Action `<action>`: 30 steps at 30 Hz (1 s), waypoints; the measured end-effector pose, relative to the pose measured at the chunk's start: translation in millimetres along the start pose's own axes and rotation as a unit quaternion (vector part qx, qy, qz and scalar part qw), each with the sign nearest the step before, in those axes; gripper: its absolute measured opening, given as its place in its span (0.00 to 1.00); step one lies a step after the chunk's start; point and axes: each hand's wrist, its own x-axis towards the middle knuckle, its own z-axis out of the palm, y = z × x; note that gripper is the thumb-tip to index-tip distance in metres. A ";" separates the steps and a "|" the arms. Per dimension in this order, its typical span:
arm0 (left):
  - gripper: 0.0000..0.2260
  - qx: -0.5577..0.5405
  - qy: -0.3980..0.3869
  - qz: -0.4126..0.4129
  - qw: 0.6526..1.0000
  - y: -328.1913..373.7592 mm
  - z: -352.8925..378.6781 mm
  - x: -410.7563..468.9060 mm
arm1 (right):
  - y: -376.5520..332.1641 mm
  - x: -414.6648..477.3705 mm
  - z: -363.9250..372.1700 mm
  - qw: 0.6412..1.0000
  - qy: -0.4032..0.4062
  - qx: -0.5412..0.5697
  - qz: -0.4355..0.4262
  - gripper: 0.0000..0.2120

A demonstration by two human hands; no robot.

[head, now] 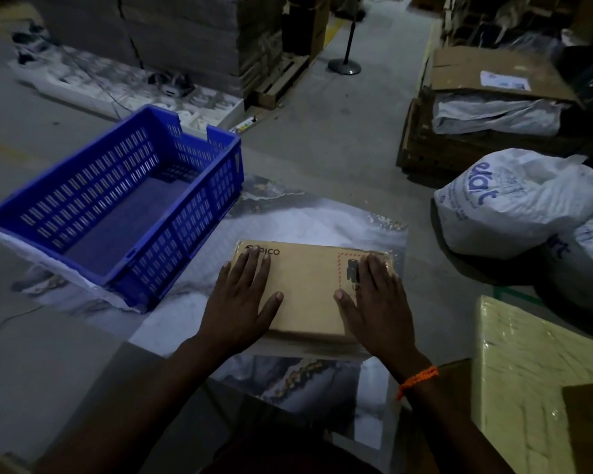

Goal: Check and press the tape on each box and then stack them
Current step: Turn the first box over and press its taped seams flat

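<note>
A flat brown cardboard box with a printed logo and a red dashed frame lies on a marble-patterned sheet on the floor. My left hand lies flat on the box's left end, fingers straight and spread. My right hand lies flat on its right end, over the printed frame, with an orange thread band at the wrist. Both palms press down on the top. The tape on the box is hard to make out in the dim light.
An empty blue slotted plastic crate stands to the left. White filled sacks lie at the right. A plastic-wrapped yellowish parcel sits at the near right. Cardboard stacks on pallets and a stanchion base stand behind.
</note>
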 end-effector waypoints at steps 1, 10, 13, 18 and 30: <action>0.38 -0.030 -0.007 -0.017 0.999 0.3 -2.4 0.9 | -1.2 0.8 -4.5 0.999 0.012 0.043 0.021 0.39; 0.25 -0.382 0.011 -0.300 0.874 -7.1 -38.3 44.5 | 30.5 46.8 -35.4 0.844 -0.065 0.453 0.278 0.11; 0.14 -0.422 0.022 -0.296 0.857 -8.8 -43.8 50.6 | 20.3 52.9 -38.0 0.850 -0.061 0.442 0.281 0.16; 0.24 -0.524 0.089 -0.290 0.796 -15.2 -49.1 50.7 | 11.0 47.4 -53.7 0.830 0.006 0.502 0.244 0.17; 0.11 -0.560 0.056 -0.323 0.761 -14.2 -10.5 -32.2 | 23.2 -50.9 -8.9 0.739 0.124 0.571 0.336 0.10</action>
